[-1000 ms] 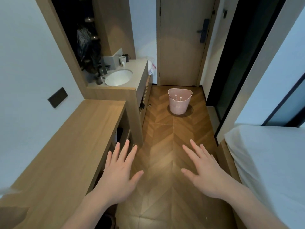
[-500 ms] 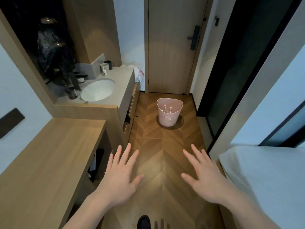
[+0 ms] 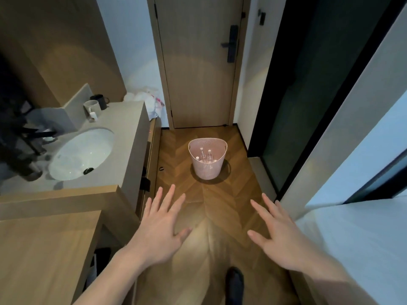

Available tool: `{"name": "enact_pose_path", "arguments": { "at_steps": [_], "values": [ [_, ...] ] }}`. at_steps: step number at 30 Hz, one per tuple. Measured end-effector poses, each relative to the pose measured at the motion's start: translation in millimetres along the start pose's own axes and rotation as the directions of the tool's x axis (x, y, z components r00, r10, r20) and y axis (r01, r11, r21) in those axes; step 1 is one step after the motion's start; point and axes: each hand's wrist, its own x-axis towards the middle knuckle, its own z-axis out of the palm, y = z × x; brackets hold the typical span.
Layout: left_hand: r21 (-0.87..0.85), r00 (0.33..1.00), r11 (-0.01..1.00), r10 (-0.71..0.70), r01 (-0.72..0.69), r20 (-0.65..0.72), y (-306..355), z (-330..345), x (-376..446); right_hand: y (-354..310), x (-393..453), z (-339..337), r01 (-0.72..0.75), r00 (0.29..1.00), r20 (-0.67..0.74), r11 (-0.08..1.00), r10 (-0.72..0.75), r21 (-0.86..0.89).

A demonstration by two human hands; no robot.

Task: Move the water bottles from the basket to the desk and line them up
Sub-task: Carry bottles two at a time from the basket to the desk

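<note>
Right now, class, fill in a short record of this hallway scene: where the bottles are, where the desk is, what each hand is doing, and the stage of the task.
bottles: clear plastic water bottles with white caps, standing inside the pink perforated plastic basket on the herringbone wood floor near the door
desk: light wooden desk, lower left, no bottles visible on it
left hand: open, fingers spread, holds nothing
right hand: open, fingers spread, holds nothing
stage: no bottle moved yet
</note>
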Motion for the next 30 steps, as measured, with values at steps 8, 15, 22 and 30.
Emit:
{"name": "enact_pose_path", "arguments": {
  "at_steps": [8,15,22,30],
  "values": [
    [-0.034,0.991,0.992,-0.116,0.118,0.066,-25.3,9.0,159.8,6.5,171.3,-48.1,-0.01,0.99,0.139,0.999,0.016,-0.049],
    [-0.068,0.965,0.967,-0.236,0.245,0.116,-30.9,-6.3,266.7,8.4,304.7,-101.4,0.118,0.973,0.207,0.991,-0.102,-0.063],
    [-0.122,0.937,0.939,-0.298,0.322,0.181,-70.2,-14.1,361.1,-17.1,426.6,-128.8,0.178,0.956,0.244,0.983,-0.164,-0.037],
    [-0.132,0.933,0.946,-0.256,0.296,0.253,-139.0,-16.2,505.0,-32.6,566.0,-132.8,0.062,0.955,0.294,0.997,-0.044,-0.051]
  ]
}}
